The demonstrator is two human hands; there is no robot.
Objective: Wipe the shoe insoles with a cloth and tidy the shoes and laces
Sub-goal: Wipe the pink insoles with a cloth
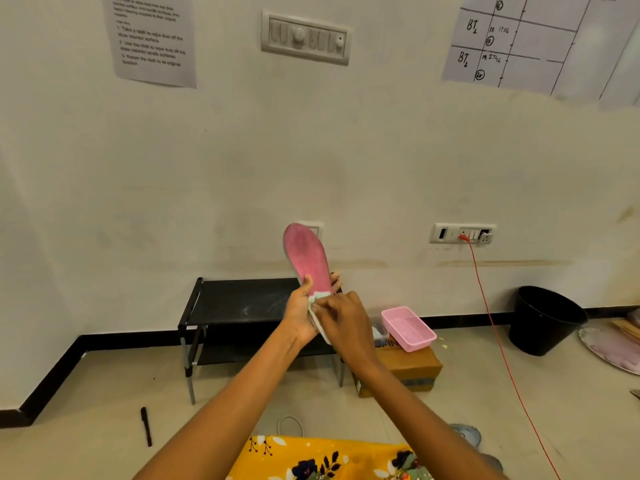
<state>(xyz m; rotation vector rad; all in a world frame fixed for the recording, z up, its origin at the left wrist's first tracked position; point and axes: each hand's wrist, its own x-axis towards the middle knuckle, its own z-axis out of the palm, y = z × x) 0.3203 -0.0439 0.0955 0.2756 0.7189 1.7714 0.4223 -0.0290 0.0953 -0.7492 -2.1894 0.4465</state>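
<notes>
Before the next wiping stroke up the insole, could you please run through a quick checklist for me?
1. Left hand grips pink insole at its lower end: ok.
2. Right hand presses cloth on insole: ok.
3. Upper insole surface exposed for the stroke: ok.
4. Insole held clear of the black rack: ok.
5. Insole already clean: cannot tell.
6. Shoes and laces tidied: cannot tell.
</notes>
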